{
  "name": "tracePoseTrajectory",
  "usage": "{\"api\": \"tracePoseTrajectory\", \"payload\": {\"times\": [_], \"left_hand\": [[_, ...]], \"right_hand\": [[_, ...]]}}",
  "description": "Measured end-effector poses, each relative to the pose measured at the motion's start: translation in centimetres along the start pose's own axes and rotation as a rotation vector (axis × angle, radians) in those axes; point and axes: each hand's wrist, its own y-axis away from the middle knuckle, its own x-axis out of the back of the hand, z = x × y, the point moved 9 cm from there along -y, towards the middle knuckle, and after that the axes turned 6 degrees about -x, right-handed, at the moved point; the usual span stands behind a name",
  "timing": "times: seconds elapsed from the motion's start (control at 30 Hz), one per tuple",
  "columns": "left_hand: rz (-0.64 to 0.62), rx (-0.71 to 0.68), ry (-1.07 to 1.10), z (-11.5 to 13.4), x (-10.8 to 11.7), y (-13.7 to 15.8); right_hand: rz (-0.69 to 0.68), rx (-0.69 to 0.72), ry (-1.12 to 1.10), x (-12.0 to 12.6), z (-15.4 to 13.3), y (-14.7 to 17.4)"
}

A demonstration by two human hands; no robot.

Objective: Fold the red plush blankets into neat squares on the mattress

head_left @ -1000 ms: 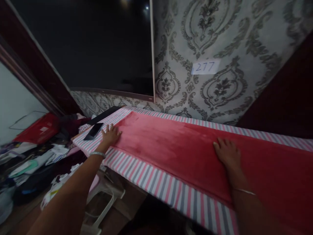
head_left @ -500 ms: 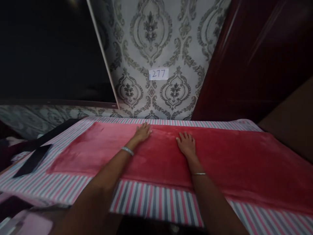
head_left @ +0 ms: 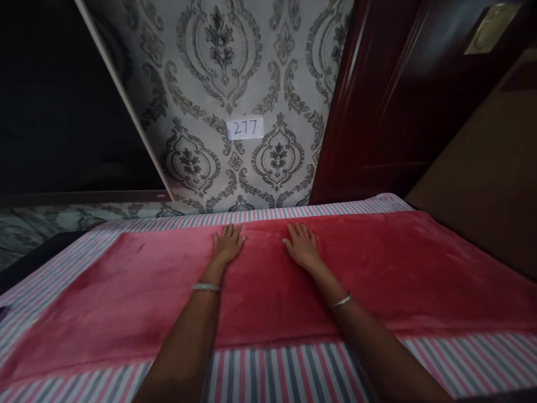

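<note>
A long red plush cloth (head_left: 260, 302), perhaps a blanket, lies spread across a striped table cover (head_left: 268, 369). My left hand (head_left: 227, 244) rests on it near the far edge, palm down with fingers apart. To its right, my right hand (head_left: 302, 246) also lies flat on the plush, fingers spread. Neither hand grips anything. The pile looks paler pink left of my left hand and deeper red around and beyond my right hand.
Behind the table stands a patterned wall with a paper label (head_left: 245, 128) reading 277. A dark screen (head_left: 71, 112) is at the left. A dark red glossy door or panel (head_left: 377, 101) and a brown board (head_left: 486, 184) stand at the right.
The view has turned right and closer. My right hand has slid toward the far edge of the red cloth; both hands stay flat on it.
</note>
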Motion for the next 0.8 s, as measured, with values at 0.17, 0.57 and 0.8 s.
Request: {"api": "tracePoseTrajectory", "payload": {"times": [0.17, 0.57, 0.8], "left_hand": [[-0.015, -0.003, -0.016, 0.3, 0.5, 0.1], [0.010, -0.007, -0.087, 0.1, 0.3, -0.8], [0.023, -0.005, -0.087, -0.1, 0.3, -1.0]], "right_hand": [[0.029, 0.349, -0.011, 0.3, -11.1, 0.2], [0.014, 0.415, 0.010, -2.2, -8.9, -2.6], [-0.019, 0.116, 0.105, 1.0, 7.7, -6.0]]}}
